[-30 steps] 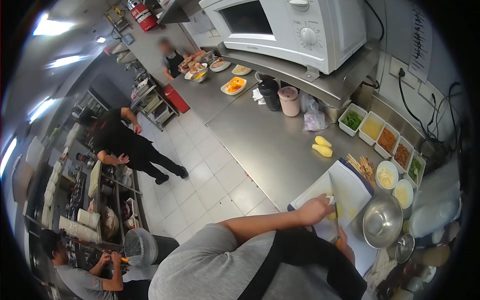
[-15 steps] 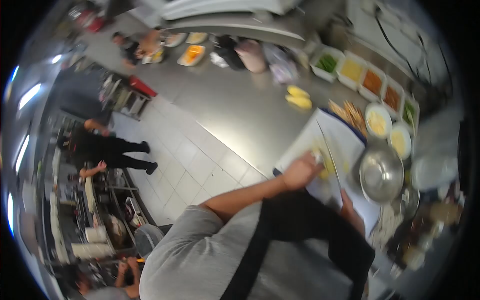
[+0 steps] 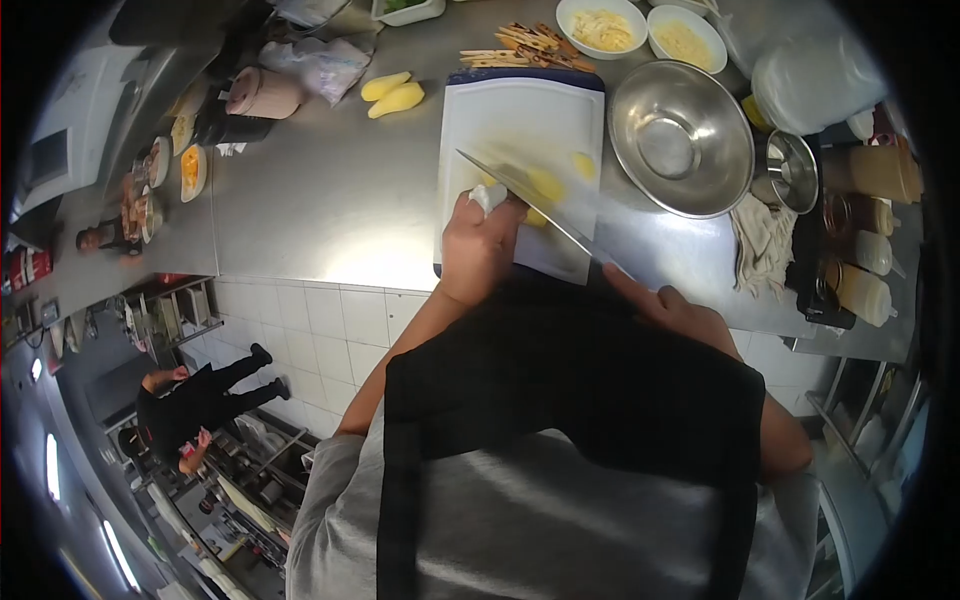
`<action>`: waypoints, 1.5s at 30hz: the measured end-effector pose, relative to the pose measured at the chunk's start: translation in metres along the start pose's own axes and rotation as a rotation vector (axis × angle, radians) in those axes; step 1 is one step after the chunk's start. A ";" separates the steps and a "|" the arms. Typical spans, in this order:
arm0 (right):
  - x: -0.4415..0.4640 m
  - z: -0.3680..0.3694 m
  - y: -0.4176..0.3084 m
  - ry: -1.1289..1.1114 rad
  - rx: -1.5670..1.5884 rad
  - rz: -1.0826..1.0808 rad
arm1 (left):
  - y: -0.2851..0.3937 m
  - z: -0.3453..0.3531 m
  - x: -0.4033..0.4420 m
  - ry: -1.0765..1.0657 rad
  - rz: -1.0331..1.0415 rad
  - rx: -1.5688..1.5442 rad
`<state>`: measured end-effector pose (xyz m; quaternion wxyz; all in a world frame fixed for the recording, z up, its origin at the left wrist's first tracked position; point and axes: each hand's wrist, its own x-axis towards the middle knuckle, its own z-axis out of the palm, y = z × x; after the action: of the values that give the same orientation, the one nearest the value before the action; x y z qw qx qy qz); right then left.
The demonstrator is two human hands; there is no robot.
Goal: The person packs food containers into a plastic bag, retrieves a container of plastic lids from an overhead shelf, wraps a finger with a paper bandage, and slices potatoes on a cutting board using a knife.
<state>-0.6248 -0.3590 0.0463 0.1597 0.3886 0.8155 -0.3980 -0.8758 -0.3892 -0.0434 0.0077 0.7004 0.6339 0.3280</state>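
A white cutting board (image 3: 520, 115) with a dark blue edge lies on the steel counter. My right hand (image 3: 675, 315) is closed round the handle of a chef's knife (image 3: 560, 226), whose long blade slants across the board with its tip to the upper left. My left hand (image 3: 478, 250) rests on the board with its fingers curled, a white covering on one finger. It presses a yellow piece (image 3: 535, 217), apparently peeled potato, close to the blade and partly hidden. Other yellow pieces (image 3: 546, 184) lie beyond the blade. Two whole peeled yellow pieces (image 3: 394, 96) sit left of the board.
A steel bowl (image 3: 680, 130) stands right of the board, beside a smaller steel bowl (image 3: 790, 170) and a cloth (image 3: 762, 245). Clothespins (image 3: 530, 48) and two white bowls (image 3: 602, 28) are behind. Sauce bottles (image 3: 865, 290) stand at right. A person (image 3: 190, 410) in black is at far left.
My view has turned towards the board, which now sits more upright and central. My right hand still holds the knife, and my left hand stays on the board beside the blade.
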 end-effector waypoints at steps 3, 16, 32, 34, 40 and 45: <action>-0.003 -0.002 -0.002 -0.031 0.053 0.010 | 0.003 -0.002 0.000 -0.023 -0.024 0.016; -0.007 -0.001 0.001 -0.090 0.057 -0.017 | 0.005 -0.002 0.002 -0.036 -0.040 0.006; 0.000 -0.004 0.001 -0.063 0.093 -0.073 | 0.005 0.000 0.004 -0.006 -0.034 -0.013; 0.002 -0.004 0.002 -0.060 0.086 -0.080 | 0.004 0.000 0.005 -0.007 -0.032 -0.012; 0.015 0.004 0.008 -0.051 0.090 -0.093 | 0.007 -0.002 0.006 -0.017 -0.052 -0.016; 0.029 0.016 0.018 0.038 0.114 -0.171 | 0.006 0.000 0.007 -0.004 -0.055 -0.012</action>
<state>-0.6304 -0.3501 0.0102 0.0875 0.3336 0.8246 -0.4484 -0.8706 -0.3837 -0.0379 0.0222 0.6834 0.6508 0.3300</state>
